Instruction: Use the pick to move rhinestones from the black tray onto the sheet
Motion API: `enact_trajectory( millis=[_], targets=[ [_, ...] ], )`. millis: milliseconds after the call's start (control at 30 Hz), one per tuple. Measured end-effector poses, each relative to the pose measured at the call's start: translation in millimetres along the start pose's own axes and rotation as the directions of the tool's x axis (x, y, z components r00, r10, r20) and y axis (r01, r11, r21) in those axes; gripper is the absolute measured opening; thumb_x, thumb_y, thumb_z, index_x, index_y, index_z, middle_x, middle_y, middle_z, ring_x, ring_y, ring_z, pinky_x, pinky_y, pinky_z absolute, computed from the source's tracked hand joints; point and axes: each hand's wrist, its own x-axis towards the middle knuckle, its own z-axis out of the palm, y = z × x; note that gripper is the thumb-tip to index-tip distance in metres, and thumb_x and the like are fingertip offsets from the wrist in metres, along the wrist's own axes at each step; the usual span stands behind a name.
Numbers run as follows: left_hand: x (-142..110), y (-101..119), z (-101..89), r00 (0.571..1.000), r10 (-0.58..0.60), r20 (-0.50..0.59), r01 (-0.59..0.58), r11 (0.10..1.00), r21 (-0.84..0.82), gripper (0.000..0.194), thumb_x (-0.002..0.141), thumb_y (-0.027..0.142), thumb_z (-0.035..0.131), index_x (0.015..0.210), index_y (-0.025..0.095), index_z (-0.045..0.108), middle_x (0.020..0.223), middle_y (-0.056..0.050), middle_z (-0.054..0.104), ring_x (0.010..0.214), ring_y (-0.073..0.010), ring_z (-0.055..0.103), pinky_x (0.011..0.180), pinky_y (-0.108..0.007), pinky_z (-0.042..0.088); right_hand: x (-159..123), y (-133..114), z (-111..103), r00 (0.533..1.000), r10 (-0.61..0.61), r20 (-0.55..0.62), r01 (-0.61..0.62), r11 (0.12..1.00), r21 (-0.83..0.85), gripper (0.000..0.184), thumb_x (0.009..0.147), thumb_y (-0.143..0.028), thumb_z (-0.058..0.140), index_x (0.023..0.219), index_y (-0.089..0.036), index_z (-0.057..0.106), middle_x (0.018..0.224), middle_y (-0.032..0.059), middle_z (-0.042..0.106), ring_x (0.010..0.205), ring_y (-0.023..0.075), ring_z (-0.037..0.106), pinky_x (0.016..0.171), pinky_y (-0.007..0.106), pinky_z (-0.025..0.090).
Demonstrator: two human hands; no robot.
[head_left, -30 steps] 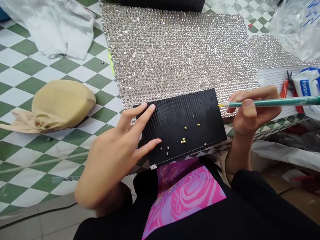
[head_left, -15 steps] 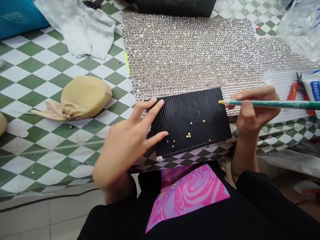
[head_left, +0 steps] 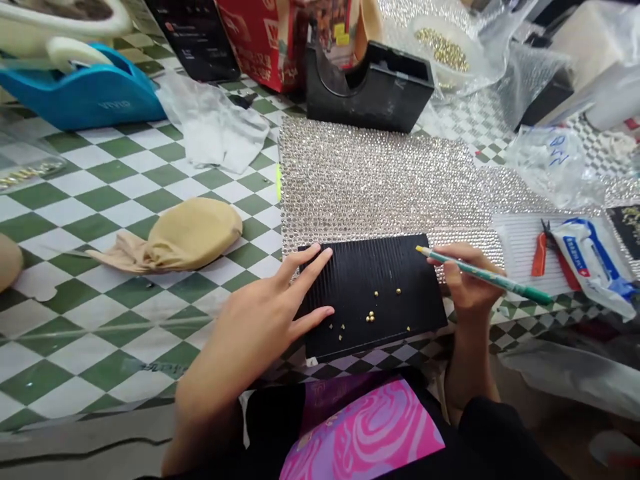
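My left hand [head_left: 267, 313] lies with fingers spread on the left edge of a black ribbed tray [head_left: 373, 293] that carries several small gold beads [head_left: 370, 317]. My right hand [head_left: 465, 280] is closed on a green pencil-like stick [head_left: 485, 277], its yellow tip at the tray's upper right corner. Behind the tray lies a large sheet covered in clear rhinestones [head_left: 375, 180].
On the green-and-white checked table: a beige fabric pad [head_left: 185, 233], white cloth [head_left: 215, 127], a blue tape dispenser [head_left: 83, 93], a black tape dispenser [head_left: 370, 87], a bowl of gold beads [head_left: 443, 50], plastic bags [head_left: 555, 163], red pliers [head_left: 543, 250] and a blue-white packet [head_left: 593, 263].
The view has tilted up and pulled back, showing more of the table's far side. The stick now slants down to the right instead of lying level. My left hand stays on the tray.
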Motion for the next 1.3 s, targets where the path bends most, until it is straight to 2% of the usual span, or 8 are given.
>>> enact_trajectory(
  millis=[100,233,367,533,667,867,1133,1300],
  targets=[
    [-1,-1,4.5,1.000,-0.015,-0.001,0.015,1.000,-0.026,0.068,0.097,0.045,0.055,0.155,0.018,0.033,0.152,-0.015,0.049,0.098,-0.0267,0.074,0.072,-0.037,0.061,-1,1,-2,0.999,-0.028,0.016,0.028,0.999,-0.029,0.020,0.089,-0.012,0.057,0.103,-0.021,0.069,0.086,0.0007,0.069,0.080,0.0131,0.066,0.074,0.031,0.054],
    [0,0,2.7,0.999,-0.037,0.025,0.039,0.997,-0.073,0.063,0.098,0.044,0.053,0.153,0.020,0.036,0.150,-0.014,0.052,0.096,-0.0246,0.075,0.077,-0.037,0.063,-3,-1,0,0.997,-0.074,0.020,0.075,0.995,-0.066,0.021,0.087,-0.008,0.056,0.101,-0.019,0.068,0.086,0.0015,0.069,0.081,0.0133,0.065,0.074,0.031,0.053],
    [1,1,-0.1,0.999,-0.032,0.032,0.035,0.996,-0.079,0.065,0.095,0.040,0.059,0.152,0.019,0.038,0.150,-0.013,0.053,0.103,-0.0251,0.074,0.080,-0.034,0.063,0,-7,2,0.988,-0.153,0.035,0.156,0.982,-0.104,0.023,0.084,-0.005,0.057,0.100,-0.018,0.067,0.086,0.0016,0.069,0.081,0.0128,0.065,0.072,0.029,0.054],
    [2,0,4.2,0.999,-0.039,0.026,0.041,0.996,-0.085,0.068,0.095,0.038,0.060,0.155,0.020,0.033,0.151,-0.014,0.053,0.108,-0.0248,0.072,0.083,-0.034,0.063,5,-12,-7,0.977,-0.209,0.052,0.214,0.969,-0.120,0.022,0.082,-0.005,0.057,0.097,-0.018,0.068,0.084,0.0018,0.069,0.080,0.0137,0.066,0.070,0.029,0.056],
    [1,0,2.2,0.997,-0.051,0.057,0.055,0.996,-0.072,0.065,0.097,0.041,0.056,0.154,0.022,0.034,0.152,-0.013,0.051,0.101,-0.0229,0.074,0.081,-0.033,0.062,0,-14,-10,0.992,-0.118,0.043,0.120,0.992,-0.039,0.017,0.085,-0.007,0.054,0.094,-0.017,0.066,0.081,0.0023,0.067,0.075,0.0135,0.066,0.065,0.028,0.056],
    [1,4,-7.1,0.993,-0.061,0.106,0.064,0.998,-0.022,0.066,0.097,0.043,0.055,0.155,0.022,0.033,0.153,-0.012,0.049,0.095,-0.0222,0.074,0.077,-0.032,0.061,-5,-20,5,0.998,0.000,0.056,-0.006,0.993,0.120,0.016,0.086,-0.012,0.055,0.092,-0.018,0.068,0.080,0.0024,0.068,0.074,0.0133,0.066,0.067,0.028,0.056],
    [0,2,-11.0,0.998,-0.003,0.068,0.001,0.999,0.034,0.063,0.099,0.044,0.050,0.154,0.017,0.033,0.148,-0.015,0.053,0.079,-0.0205,0.074,0.065,-0.034,0.058,-3,-27,6,0.995,0.080,0.058,-0.085,0.992,0.093,0.028,0.088,-0.013,0.058,0.110,-0.024,0.071,0.091,0.0017,0.072,0.076,0.0132,0.068,0.069,0.029,0.057],
    [1,3,-14.5,0.995,0.001,0.103,-0.007,0.999,0.054,0.065,0.099,0.045,0.050,0.155,0.017,0.031,0.151,-0.015,0.050,0.102,-0.0256,0.073,0.064,-0.034,0.057,-6,-38,3,0.992,0.110,0.059,-0.112,0.993,0.032,0.030,0.088,-0.015,0.061,0.113,-0.027,0.071,0.096,0.0023,0.073,0.086,0.0167,0.069,0.074,0.033,0.058]
  ],
)
